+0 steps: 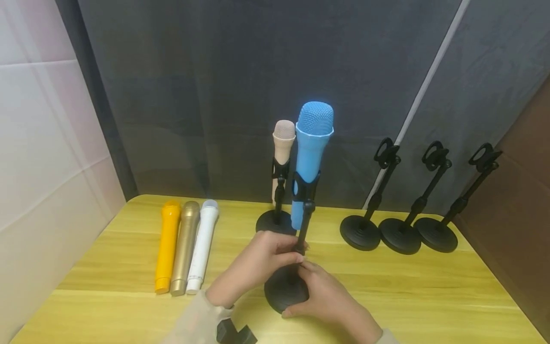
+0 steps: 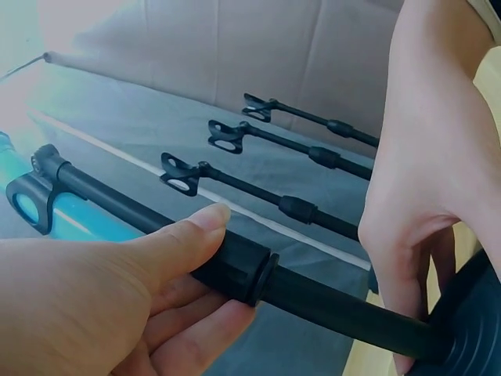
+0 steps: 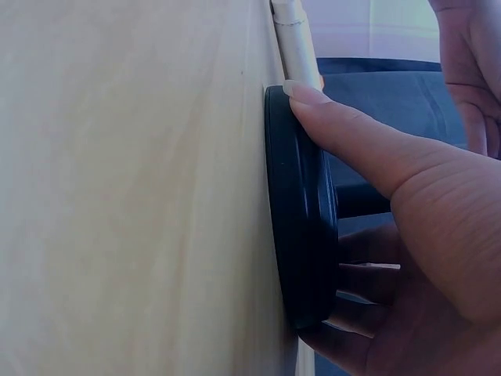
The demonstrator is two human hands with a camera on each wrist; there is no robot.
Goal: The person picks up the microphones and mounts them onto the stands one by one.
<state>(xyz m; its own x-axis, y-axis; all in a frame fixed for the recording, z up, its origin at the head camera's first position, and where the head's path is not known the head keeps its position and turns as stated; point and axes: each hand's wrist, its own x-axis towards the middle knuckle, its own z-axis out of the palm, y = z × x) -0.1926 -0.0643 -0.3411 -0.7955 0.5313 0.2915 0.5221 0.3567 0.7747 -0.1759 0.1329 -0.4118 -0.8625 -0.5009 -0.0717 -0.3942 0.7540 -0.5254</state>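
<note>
A blue microphone [image 1: 313, 153] sits slanted in the clip of a black desktop microphone stand [image 1: 281, 294], which is at the front middle of the table. My left hand [image 1: 266, 253] pinches the stand's pole at its collar [image 2: 235, 266], thumb on one side and fingers on the other. Lower down, my right hand [image 1: 328, 294] grips the round base, its thumb [image 3: 329, 113] at the rim and the fingers round the far edge. In the right wrist view the base is close over the wood. Just behind stands a beige microphone [image 1: 283, 138] in a second stand [image 1: 270, 222].
A yellow microphone [image 1: 168, 246], a gold one [image 1: 185, 248] and a white one [image 1: 203, 246] lie side by side at the left of the table [image 1: 107, 272]. Three more black stands, the nearest one [image 1: 360, 233] among them, line the back right. A grey curtain [image 1: 206, 95] hangs behind.
</note>
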